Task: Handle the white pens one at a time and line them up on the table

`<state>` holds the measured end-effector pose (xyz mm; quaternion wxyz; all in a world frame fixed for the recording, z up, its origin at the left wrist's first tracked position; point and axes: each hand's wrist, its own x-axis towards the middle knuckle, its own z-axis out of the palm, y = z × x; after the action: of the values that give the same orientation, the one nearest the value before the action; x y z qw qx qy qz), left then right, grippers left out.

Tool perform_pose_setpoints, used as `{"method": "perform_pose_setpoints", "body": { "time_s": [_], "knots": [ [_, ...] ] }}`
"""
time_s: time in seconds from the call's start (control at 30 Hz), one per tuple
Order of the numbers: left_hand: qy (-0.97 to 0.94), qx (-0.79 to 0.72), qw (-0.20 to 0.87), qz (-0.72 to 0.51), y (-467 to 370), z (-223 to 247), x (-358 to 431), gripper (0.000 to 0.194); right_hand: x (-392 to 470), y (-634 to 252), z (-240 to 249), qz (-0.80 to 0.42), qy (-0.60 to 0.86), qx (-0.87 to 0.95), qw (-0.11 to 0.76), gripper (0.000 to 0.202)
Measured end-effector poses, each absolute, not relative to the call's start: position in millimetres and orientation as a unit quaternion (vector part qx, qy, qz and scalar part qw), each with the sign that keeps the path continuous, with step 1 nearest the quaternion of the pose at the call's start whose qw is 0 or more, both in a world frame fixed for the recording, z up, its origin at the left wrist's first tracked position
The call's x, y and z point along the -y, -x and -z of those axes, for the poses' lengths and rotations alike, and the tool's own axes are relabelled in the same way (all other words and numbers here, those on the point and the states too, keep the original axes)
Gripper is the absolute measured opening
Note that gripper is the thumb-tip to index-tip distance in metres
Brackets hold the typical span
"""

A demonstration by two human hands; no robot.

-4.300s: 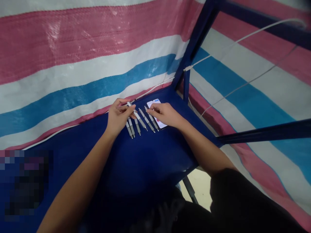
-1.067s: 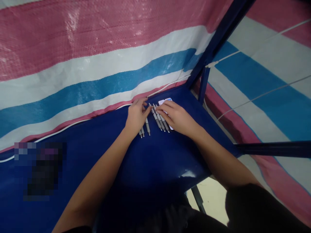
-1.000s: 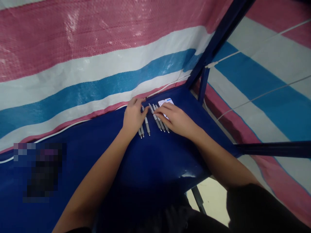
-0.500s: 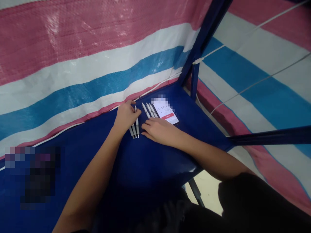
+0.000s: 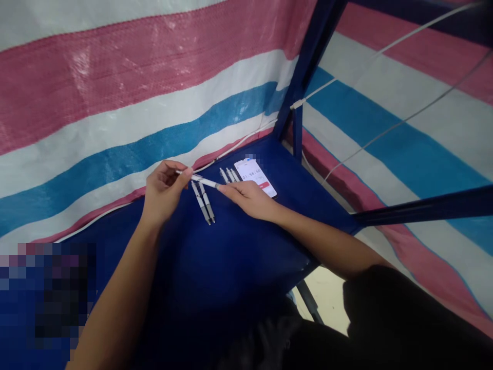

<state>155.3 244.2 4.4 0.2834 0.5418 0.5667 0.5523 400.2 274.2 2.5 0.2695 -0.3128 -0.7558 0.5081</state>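
Note:
A white pen [image 5: 208,182] is held level above the blue table, between my two hands. My left hand [image 5: 168,182] pinches its left end, and my right hand [image 5: 246,198] grips its grey right end. Below it, two white pens with grey grips [image 5: 203,203] lie side by side on the table. Several more white pens [image 5: 230,175] lie beyond my right hand, partly hidden by it. Right beside them is a phone [image 5: 256,176] with a lit timer screen.
The blue table [image 5: 200,267] meets a striped sheet [image 5: 154,113] at the back. A dark blue frame post [image 5: 298,77] rises at the far corner, with white cables strung to the right. A blurred dark object [image 5: 63,293] sits at the left.
One pen has come up off the left group and now lies crosswise between my hands. My left hand moved left, and my right hand closed on the pen's grey end. The view shifted slightly.

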Motion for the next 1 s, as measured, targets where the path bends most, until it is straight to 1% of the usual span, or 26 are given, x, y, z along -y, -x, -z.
{"method": "perform_pose_setpoints", "body": {
  "time_s": [0.1, 0.23, 0.27, 0.4, 0.5, 0.6, 0.63, 0.7, 0.77, 0.87, 0.9, 0.93, 1.0],
  "knots": [
    [-0.587, -0.557, 0.261, -0.526, -154, 5, -222, 0.030, -280, -399, 3, -0.549, 0.333, 0.705, 0.301, 0.070],
    [-0.648, -0.563, 0.207, -0.469, -155, 18, -200, 0.014, -286, -402, 5, -0.570, 0.311, 0.709, 0.274, 0.070],
    [-0.658, -0.566, 0.198, -0.456, -155, 20, -198, 0.014, -287, -403, 3, -0.562, 0.297, 0.725, 0.266, 0.069],
    [-0.664, -0.566, 0.224, -0.434, -157, 25, -197, 0.032, -291, -412, -5, -0.469, 0.259, 0.805, 0.255, 0.055],
    [-0.650, -0.575, 0.243, -0.435, -156, 29, -200, 0.034, -296, -418, -7, -0.400, 0.263, 0.836, 0.269, 0.046],
    [-0.639, -0.580, 0.241, -0.443, -155, 33, -202, 0.032, -302, -421, -2, -0.387, 0.285, 0.841, 0.250, 0.052],
    [-0.637, -0.581, 0.243, -0.446, -154, 35, -202, 0.032, -303, -421, -1, -0.386, 0.287, 0.841, 0.248, 0.051],
    [-0.630, -0.581, 0.249, -0.451, -154, 36, -203, 0.031, -306, -422, 3, -0.377, 0.287, 0.837, 0.273, 0.043],
    [-0.626, -0.582, 0.254, -0.453, -153, 38, -203, 0.031, -307, -422, 4, -0.374, 0.293, 0.831, 0.289, 0.045],
    [-0.622, -0.589, 0.248, -0.453, -153, 38, -203, 0.030, -309, -423, 5, -0.374, 0.306, 0.838, 0.255, 0.051],
    [-0.619, -0.592, 0.247, -0.453, -154, 38, -203, 0.030, -309, -424, 5, -0.370, 0.304, 0.840, 0.255, 0.050],
    [-0.615, -0.596, 0.246, -0.453, -154, 38, -203, 0.030, -310, -424, 5, -0.364, 0.301, 0.840, 0.267, 0.048],
    [-0.608, -0.600, 0.247, -0.456, -154, 38, -203, 0.030, -310, -423, 5, -0.363, 0.304, 0.829, 0.299, 0.051]
  ]
}}
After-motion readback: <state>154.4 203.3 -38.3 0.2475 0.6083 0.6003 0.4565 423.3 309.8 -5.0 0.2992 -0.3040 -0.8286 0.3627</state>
